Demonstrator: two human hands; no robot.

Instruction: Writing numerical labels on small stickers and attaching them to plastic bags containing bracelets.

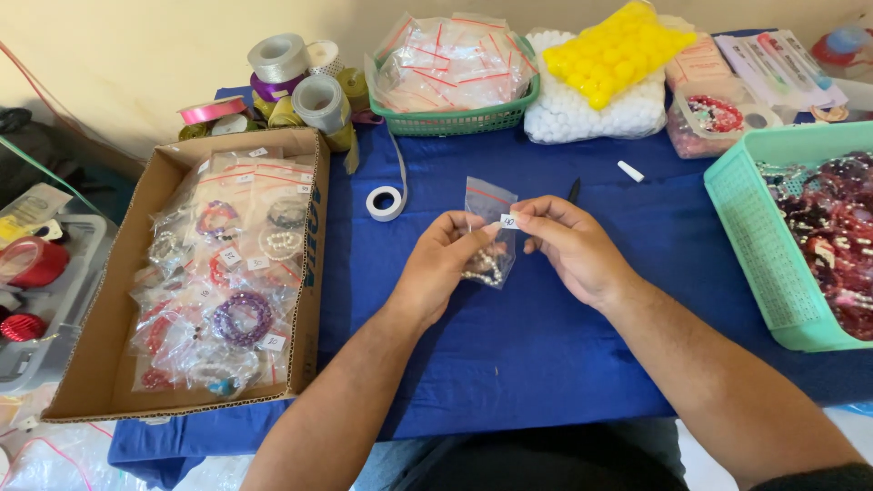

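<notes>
My left hand (438,268) and my right hand (575,250) hold a small clear zip bag (486,202) with a red strip along its top, over the blue tablecloth (546,355). A pale beaded bracelet (482,267) lies at the bottom of the bag. My left fingers pinch the bag's side. At the fingertips of my right hand sits a small white sticker (508,221), against the bag's upper right edge.
A cardboard box (100,364) at left holds several bagged bracelets. A mint basket (773,273) of dark red bracelets stands at right. A green basket (455,118) of empty zip bags, ribbon spools (300,82), white tape roll (386,202), yellow and white pompoms (600,82) line the back.
</notes>
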